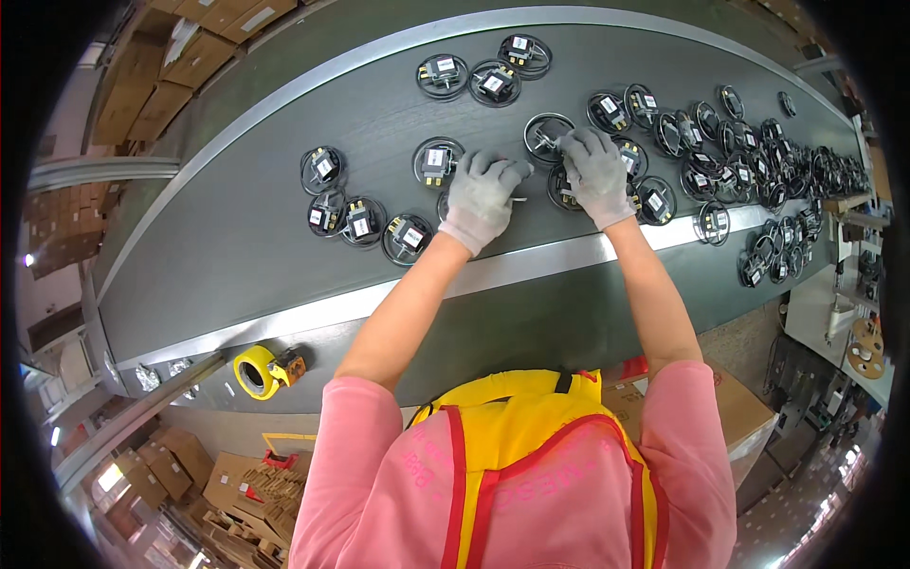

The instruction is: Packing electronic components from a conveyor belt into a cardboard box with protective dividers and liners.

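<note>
Both my hands wear pale grey gloves and work over a dark conveyor belt (246, 228). My left hand (480, 199) has its fingers bent inward; a thin pale end shows beside it, and what it grips is hidden. Partly under it lies a coiled black cable, and just beyond sits a coil with a small labelled box (437, 163). My right hand (599, 178) closes at the edge of a looped black cable with a small metal-and-black box (548, 137). Another coiled unit (561, 190) lies below its fingers, and one more coil (656, 201) is at its right.
Several similar coils (360, 220) lie at the left, three more (493, 83) at the far side, and a dense heap (749, 161) at the right. A metal rail (531, 261) edges the belt. A yellow tape roll (254, 372) sits near left; cardboard boxes (730, 403) stand below.
</note>
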Tool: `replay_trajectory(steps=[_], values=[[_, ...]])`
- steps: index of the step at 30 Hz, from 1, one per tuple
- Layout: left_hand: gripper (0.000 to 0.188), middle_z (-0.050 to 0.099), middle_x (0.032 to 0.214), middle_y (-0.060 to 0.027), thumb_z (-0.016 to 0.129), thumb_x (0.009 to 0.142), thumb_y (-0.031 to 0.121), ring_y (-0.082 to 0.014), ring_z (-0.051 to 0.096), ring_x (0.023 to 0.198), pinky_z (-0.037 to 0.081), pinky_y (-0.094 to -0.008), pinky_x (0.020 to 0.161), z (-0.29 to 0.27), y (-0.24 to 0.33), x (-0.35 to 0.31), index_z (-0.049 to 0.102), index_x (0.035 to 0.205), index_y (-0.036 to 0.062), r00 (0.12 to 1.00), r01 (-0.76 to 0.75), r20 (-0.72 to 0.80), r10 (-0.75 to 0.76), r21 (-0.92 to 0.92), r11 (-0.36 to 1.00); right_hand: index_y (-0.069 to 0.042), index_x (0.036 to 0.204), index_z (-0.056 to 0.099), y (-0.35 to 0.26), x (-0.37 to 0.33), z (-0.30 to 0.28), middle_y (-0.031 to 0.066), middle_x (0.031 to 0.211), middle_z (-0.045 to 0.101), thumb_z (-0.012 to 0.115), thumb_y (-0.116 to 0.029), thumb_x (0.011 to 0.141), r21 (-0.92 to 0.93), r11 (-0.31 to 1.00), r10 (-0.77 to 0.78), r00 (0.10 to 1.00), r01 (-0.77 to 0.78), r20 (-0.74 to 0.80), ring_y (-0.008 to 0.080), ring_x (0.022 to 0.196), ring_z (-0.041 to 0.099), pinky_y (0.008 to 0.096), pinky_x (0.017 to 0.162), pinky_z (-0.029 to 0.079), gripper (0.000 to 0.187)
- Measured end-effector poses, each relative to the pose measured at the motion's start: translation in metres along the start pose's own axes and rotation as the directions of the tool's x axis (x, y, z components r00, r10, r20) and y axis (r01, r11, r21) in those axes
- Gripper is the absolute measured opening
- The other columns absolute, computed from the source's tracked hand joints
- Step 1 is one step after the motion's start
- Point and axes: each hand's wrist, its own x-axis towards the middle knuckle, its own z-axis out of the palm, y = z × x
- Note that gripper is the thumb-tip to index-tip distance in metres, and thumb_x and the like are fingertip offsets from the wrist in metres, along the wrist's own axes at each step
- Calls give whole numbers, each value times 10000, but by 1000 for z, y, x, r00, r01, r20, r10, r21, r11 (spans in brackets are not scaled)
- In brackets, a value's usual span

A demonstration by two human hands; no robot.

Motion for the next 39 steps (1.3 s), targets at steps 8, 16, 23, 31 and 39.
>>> replay_trajectory(steps=[8,16,23,31,39], values=[[474,591,970,-27,723,783,15,-103,555,871,476,-261,797,-64,27,-32,548,1223,-9,661,677,532,-529,-727,115,-101,1068,630,-24,5,1,86,1071,596,690,-130,736,-11,996,-90,985,93,147,289,994,560,409,845,471,339],[365,608,868,6,666,889,373,-54,530,724,417,-196,633,-91,28,-108,644,1048,45,618,465,392,-681,-881,-85,-130,1188,582,-44,35,6,86,1165,565,735,-284,720,-144,981,-95,974,127,208,279,1104,515,413,867,450,516],[185,572,772,15,636,916,235,-70,493,654,391,-209,568,-119,13,-147,603,892,54,158,435,256,-954,-885,-165,-133,1299,533,-44,64,14,182,1299,515,699,-402,736,-312,950,198,799,-14,567,380,1104,549,472,902,472,645],[327,656,929,-33,734,735,108,-263,574,942,420,-443,898,-110,-32,-209,641,1048,135,738,622,-490,-465,223,751,-31,1254,537,-66,25,19,97,1053,587,634,-122,824,627,581,373,854,-519,362,185,937,579,297,830,473,450],[443,664,1016,16,678,725,113,-253,572,1026,399,-478,949,-97,-19,-261,569,1149,184,814,571,-269,-515,539,619,-56,1034,588,-81,-59,-13,143,1097,580,666,-149,810,161,965,210,978,-208,3,354,919,591,428,798,496,255]])
